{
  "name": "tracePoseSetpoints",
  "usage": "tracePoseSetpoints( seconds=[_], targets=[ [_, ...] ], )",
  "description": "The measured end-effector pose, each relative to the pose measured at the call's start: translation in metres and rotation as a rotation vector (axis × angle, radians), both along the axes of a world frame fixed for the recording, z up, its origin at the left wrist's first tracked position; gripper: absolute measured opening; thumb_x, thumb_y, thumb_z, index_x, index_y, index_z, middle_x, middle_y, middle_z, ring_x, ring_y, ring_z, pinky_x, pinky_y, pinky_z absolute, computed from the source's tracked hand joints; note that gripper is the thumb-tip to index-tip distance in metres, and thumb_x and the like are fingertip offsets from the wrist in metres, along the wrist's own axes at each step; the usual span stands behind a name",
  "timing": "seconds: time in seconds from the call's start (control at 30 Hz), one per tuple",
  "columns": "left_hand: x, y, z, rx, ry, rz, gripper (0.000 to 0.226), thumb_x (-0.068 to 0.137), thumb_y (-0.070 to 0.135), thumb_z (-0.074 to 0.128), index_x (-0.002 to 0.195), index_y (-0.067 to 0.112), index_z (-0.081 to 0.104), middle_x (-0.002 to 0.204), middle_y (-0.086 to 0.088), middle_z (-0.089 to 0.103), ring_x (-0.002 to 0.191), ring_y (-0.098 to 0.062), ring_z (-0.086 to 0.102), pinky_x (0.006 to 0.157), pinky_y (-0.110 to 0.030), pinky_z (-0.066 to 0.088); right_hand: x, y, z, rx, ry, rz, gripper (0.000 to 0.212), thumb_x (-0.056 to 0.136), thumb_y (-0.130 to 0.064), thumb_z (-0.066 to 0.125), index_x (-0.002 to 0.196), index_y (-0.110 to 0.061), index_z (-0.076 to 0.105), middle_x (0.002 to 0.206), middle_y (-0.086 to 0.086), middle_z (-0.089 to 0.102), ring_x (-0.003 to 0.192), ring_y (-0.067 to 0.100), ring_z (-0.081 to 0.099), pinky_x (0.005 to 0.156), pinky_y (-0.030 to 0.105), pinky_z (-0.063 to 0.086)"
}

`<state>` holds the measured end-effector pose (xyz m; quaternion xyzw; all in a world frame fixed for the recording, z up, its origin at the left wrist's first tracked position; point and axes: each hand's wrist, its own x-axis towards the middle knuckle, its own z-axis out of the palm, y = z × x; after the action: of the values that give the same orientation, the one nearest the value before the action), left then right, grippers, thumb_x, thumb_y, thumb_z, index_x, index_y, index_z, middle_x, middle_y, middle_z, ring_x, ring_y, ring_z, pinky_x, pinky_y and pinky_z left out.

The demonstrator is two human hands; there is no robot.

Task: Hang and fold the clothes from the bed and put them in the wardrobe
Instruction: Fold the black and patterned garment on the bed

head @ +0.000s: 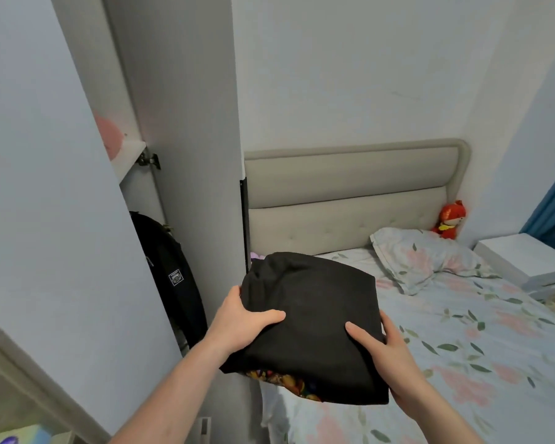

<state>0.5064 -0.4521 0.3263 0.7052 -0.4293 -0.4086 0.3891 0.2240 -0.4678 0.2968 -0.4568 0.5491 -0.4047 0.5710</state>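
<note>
Pale walls close in a narrow bedroom where we stand between the wardrobe [186, 129] and the bed [462, 347]. Nearest to us, our left hand [242, 322] grips the left edge of a folded black garment [311, 322], thumb laid across the top and fingers curled underneath. Our right hand [380, 354] grips the right near edge the same way, thumb on top, fingers hidden below. We hold the garment in the air, above the bed's near left corner and just beside the wardrobe's side panel. It is a thick, roughly square bundle of matte black cloth, softly creased, with a strip of bright multicoloured print [285, 381] peeking out under its near edge. Its long axis runs away from us, tilted a little to the left, the far end rounded.

To the left, the wardrobe door [45, 187] stands open, and a dark garment with a small patch [170, 270] hangs inside. Beyond our hands the floral sheet runs to a matching pillow [426, 257]. Farther back stands a beige padded headboard [350, 193], with a red plush toy [450, 221] in the corner and a white bedside table [526, 257] on the right.
</note>
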Motion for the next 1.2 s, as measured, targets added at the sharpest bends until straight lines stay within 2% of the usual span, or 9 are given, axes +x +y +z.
tracePoseSetpoints(
  seconds=[0.17, 0.27, 0.33, 0.43, 0.53, 0.67, 0.87, 1.03, 1.2],
  targets=[
    [0.039, -0.035, 0.024, -0.057, -0.030, 0.144, 0.100, 0.050, 0.061, 0.091, 0.136, 0.030, 0.049, 0.123, 0.014, 0.061, 0.107, -0.009, 0.062, 0.093, -0.034, 0.053, 0.045, -0.072, 0.023, -0.057, -0.034, 0.124, 0.084, 0.073, -0.047, 0.089, 0.146, -0.043, 0.048, 0.125, -0.012, 0.071, 0.102, 0.013, 0.076, 0.089, 0.039, 0.062],
    [0.063, -0.050, 0.038, -0.084, -0.018, 0.218, 0.101, 0.052, 0.059, 0.091, 0.138, 0.028, 0.048, 0.121, 0.014, 0.061, 0.106, -0.009, 0.062, 0.091, -0.034, 0.053, 0.074, -0.107, 0.038, -0.084, -0.060, 0.217, 0.077, 0.075, -0.047, 0.089, 0.142, -0.046, 0.051, 0.126, -0.015, 0.071, 0.102, 0.009, 0.075, 0.089, 0.036, 0.062],
    [0.079, -0.061, 0.046, -0.101, -0.009, 0.260, 0.103, 0.051, 0.059, 0.091, 0.139, 0.028, 0.048, 0.123, 0.013, 0.061, 0.108, -0.012, 0.062, 0.096, -0.038, 0.054, 0.092, -0.128, 0.047, -0.087, -0.075, 0.283, 0.075, 0.072, -0.048, 0.092, 0.137, -0.047, 0.054, 0.127, -0.015, 0.071, 0.106, 0.009, 0.074, 0.091, 0.036, 0.061],
    [0.102, -0.082, 0.059, -0.123, -0.026, 0.314, 0.104, 0.050, 0.060, 0.089, 0.140, 0.028, 0.047, 0.127, 0.010, 0.060, 0.113, -0.016, 0.061, 0.103, -0.046, 0.053, 0.121, -0.160, 0.058, -0.104, -0.081, 0.339, 0.086, 0.061, -0.056, 0.093, 0.136, -0.048, 0.054, 0.124, -0.017, 0.072, 0.108, 0.010, 0.074, 0.094, 0.038, 0.060],
    [0.128, -0.108, 0.069, -0.155, -0.024, 0.358, 0.099, 0.055, 0.056, 0.090, 0.140, 0.027, 0.047, 0.124, 0.011, 0.060, 0.110, -0.015, 0.061, 0.101, -0.044, 0.053, 0.151, -0.194, 0.068, -0.138, -0.082, 0.364, 0.094, 0.056, -0.060, 0.093, 0.139, -0.048, 0.052, 0.125, -0.018, 0.072, 0.110, 0.009, 0.073, 0.096, 0.039, 0.059],
    [0.167, -0.143, 0.083, -0.207, -0.019, 0.415, 0.096, 0.058, 0.056, 0.090, 0.140, 0.029, 0.047, 0.115, 0.017, 0.057, 0.101, -0.009, 0.058, 0.087, -0.034, 0.050, 0.194, -0.235, 0.086, -0.194, -0.079, 0.408, 0.091, 0.058, -0.061, 0.093, 0.138, -0.052, 0.051, 0.125, -0.021, 0.071, 0.110, 0.007, 0.072, 0.095, 0.037, 0.059],
    [0.228, -0.190, 0.114, -0.297, -0.036, 0.530, 0.097, 0.050, 0.060, 0.083, 0.138, 0.030, 0.054, 0.126, 0.011, 0.063, 0.110, -0.018, 0.062, 0.097, -0.044, 0.055, 0.269, -0.284, 0.124, -0.313, -0.092, 0.492, 0.089, 0.064, -0.058, 0.091, 0.141, -0.052, 0.046, 0.125, -0.024, 0.070, 0.112, 0.004, 0.071, 0.091, 0.028, 0.057],
    [0.264, -0.218, 0.135, -0.357, -0.063, 0.608, 0.086, 0.056, 0.055, 0.081, 0.134, 0.029, 0.053, 0.125, 0.009, 0.063, 0.107, -0.019, 0.061, 0.091, -0.041, 0.053, 0.321, -0.315, 0.145, -0.398, -0.114, 0.468, 0.088, 0.064, -0.052, 0.089, 0.142, -0.048, 0.048, 0.123, -0.025, 0.070, 0.110, 0.002, 0.070, 0.093, 0.029, 0.056],
    [0.284, -0.240, 0.152, -0.390, -0.159, 0.652, 0.084, 0.065, 0.055, 0.079, 0.138, 0.028, 0.048, 0.131, 0.009, 0.060, 0.113, -0.020, 0.060, 0.093, -0.041, 0.052, 0.353, -0.343, 0.159, -0.435, -0.139, 0.464, 0.079, 0.065, -0.052, 0.089, 0.136, -0.050, 0.053, 0.123, -0.021, 0.072, 0.109, 0.007, 0.073, 0.093, 0.035, 0.058]
  ],
)
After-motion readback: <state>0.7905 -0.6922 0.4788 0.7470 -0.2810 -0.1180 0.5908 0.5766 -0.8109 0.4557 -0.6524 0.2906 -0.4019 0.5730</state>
